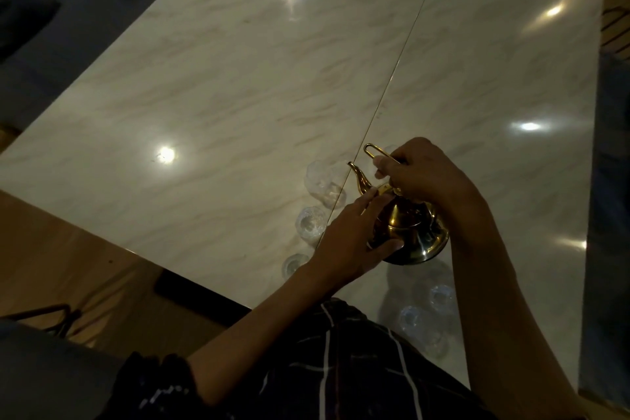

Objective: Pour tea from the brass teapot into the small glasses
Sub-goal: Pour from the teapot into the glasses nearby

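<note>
The brass teapot (414,230) stands on the marble table (238,78), its spout pointing up-left toward a clear glass (324,182). My right hand (426,174) grips the looped wire handle above the lid. My left hand (347,242) lies with straight fingers against the pot's left side, the thumb under its belly. Two more small glasses stand left of the pot: one (311,222) in the middle, one (294,264) nearest me, partly behind my left wrist. Further glasses (441,298) (410,317) stand below the pot near the table's front edge.
A thin seam (402,51) runs diagonally across the tabletop. Dark chairs (51,27) sit beyond the table's left corner. Wooden floor (68,266) shows at the lower left, with a dark chair frame. Bright light reflections dot the glossy surface.
</note>
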